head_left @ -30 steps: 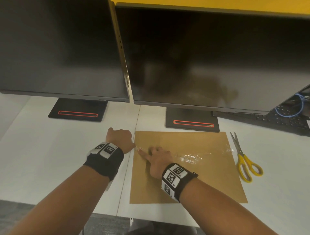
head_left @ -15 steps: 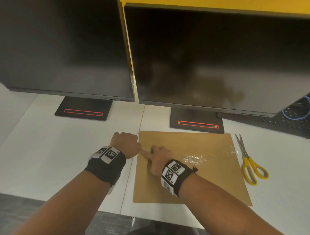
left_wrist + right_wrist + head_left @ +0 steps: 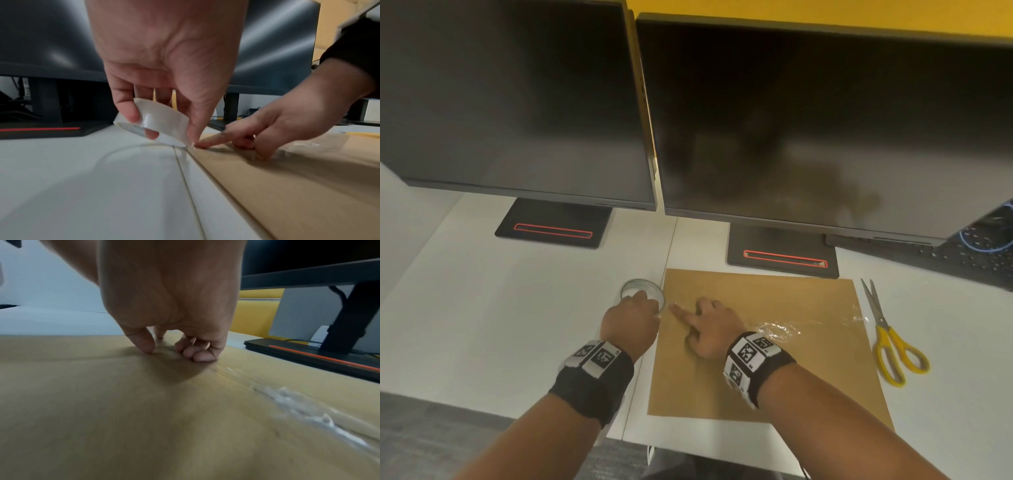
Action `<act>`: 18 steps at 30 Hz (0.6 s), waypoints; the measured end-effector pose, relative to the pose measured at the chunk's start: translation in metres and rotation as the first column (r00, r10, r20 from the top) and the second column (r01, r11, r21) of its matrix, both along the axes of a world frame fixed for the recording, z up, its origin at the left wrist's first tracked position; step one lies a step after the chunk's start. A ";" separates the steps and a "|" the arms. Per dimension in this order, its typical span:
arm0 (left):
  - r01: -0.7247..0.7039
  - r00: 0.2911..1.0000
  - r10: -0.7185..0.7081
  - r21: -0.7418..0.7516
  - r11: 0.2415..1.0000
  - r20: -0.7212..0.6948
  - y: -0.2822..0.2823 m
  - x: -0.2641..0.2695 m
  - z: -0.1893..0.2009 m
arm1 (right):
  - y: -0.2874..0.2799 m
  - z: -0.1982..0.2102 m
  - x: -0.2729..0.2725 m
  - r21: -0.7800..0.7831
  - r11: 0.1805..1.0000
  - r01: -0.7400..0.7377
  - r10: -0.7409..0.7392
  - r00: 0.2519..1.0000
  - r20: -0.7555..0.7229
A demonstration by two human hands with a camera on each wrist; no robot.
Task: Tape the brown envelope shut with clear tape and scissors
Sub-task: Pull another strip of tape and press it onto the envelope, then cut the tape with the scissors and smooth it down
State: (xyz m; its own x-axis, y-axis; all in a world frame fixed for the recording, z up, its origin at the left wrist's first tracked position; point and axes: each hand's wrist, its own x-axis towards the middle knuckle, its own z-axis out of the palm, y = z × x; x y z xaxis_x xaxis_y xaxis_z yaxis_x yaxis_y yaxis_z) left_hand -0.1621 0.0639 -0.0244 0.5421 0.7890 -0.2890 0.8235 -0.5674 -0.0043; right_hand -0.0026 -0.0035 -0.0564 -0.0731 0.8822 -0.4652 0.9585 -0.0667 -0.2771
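Brown envelope (image 3: 767,346) lies flat on the white counter (image 3: 482,325), in front of the right monitor's stand. A strip of clear tape (image 3: 784,329) already runs across it, wrinkled toward the right edge. Right hand (image 3: 709,334) presses the strip down at the envelope's left edge with its index finger straight, the rest curled under. Left hand (image 3: 164,68) pinches the tape roll (image 3: 152,120) just off that edge, strip apparently uncut. Yellow-handled scissors (image 3: 890,339) lie untouched beside the envelope's right edge. Judged: taping mostly laid; cutting remains.
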 end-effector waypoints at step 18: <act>0.283 0.925 -0.261 -0.041 0.958 0.276 -0.063 0.094 0.004 | -0.061 0.000 0.095 0.212 0.841 0.498 -0.437 0.856 -0.275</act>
State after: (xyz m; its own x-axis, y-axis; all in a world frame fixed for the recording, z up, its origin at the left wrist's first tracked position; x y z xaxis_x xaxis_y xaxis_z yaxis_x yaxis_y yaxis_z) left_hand -0.0683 0.0004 -0.0207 0.7981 0.5809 -0.1599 0.6021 -0.7595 0.2464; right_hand 0.0920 -0.0646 -0.0568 0.3122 0.9221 -0.2286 0.7489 -0.3869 -0.5380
